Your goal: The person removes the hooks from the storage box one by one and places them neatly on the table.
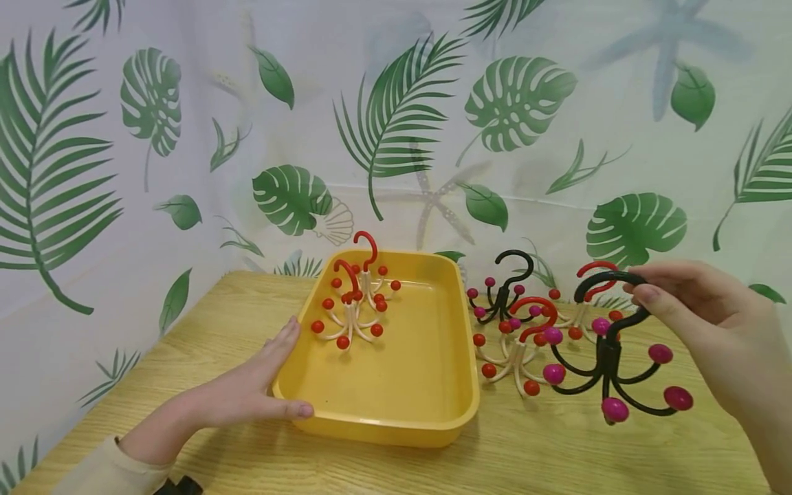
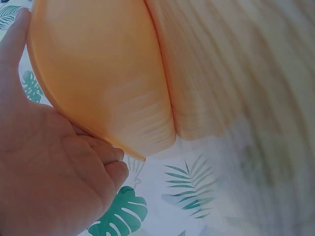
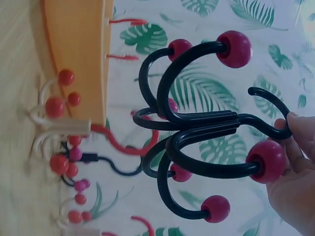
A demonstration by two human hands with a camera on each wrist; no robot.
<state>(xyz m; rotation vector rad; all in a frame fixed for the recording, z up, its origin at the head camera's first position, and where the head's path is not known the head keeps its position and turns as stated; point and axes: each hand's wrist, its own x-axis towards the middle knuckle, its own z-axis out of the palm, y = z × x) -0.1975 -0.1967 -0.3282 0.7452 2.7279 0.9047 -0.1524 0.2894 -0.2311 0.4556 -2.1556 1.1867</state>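
In the head view my right hand [image 1: 720, 323] pinches the hook of a black multi-arm hanger [image 1: 609, 357] between thumb and fingers. Held above the table, this hanger has curved arms tipped with pink balls, seen sideways in the right wrist view. My left hand [image 1: 254, 385] touches the left side of a yellow plastic tub [image 1: 460, 412], thumb at the near corner and fingers stretched along the rim. Inside the tub stand two cream hangers with red hooks and red balls, one nearer [image 1: 350, 320] and one farther back [image 1: 366, 278].
Right of the tub, another black hanger [image 1: 502, 295] and two cream-and-red hangers, one in front [image 1: 518, 354] and one behind [image 1: 580, 313], stand on the wooden table [image 1: 216, 330]. A leaf-patterned cloth [image 1: 396, 192] hangs behind. A small black object [image 1: 179, 487] shows at the bottom left.
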